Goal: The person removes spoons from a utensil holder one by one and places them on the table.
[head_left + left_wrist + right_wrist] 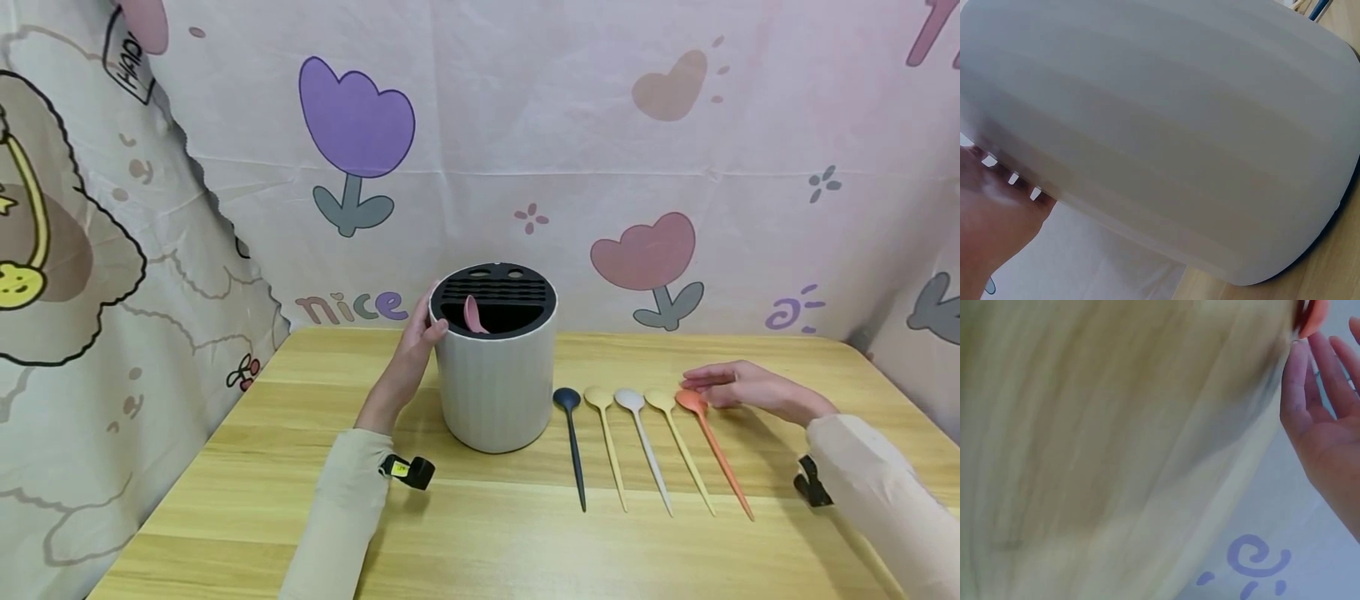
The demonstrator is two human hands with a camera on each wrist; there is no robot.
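Note:
A light-grey ribbed utensil holder (495, 392) with a black slotted top stands upright on the table. The bowl of a pink spoon (472, 314) shows in its large front opening. My left hand (412, 350) rests against the holder's upper left side, thumb near the rim; the left wrist view shows the ribbed wall close up, with the fingers partly hidden past its edge. To the right lie several long-handled spoons in a row, bowls away from me. My right hand (738, 390) has its fingertips at the bowl of the orange spoon (712, 442), fingers extended.
Between holder and orange spoon lie a dark navy spoon (574, 450), a yellow spoon (611, 450), a pale grey spoon (648, 450) and another yellow spoon (685, 450). Behind the wooden table (487, 533) hangs a patterned cloth (495, 108).

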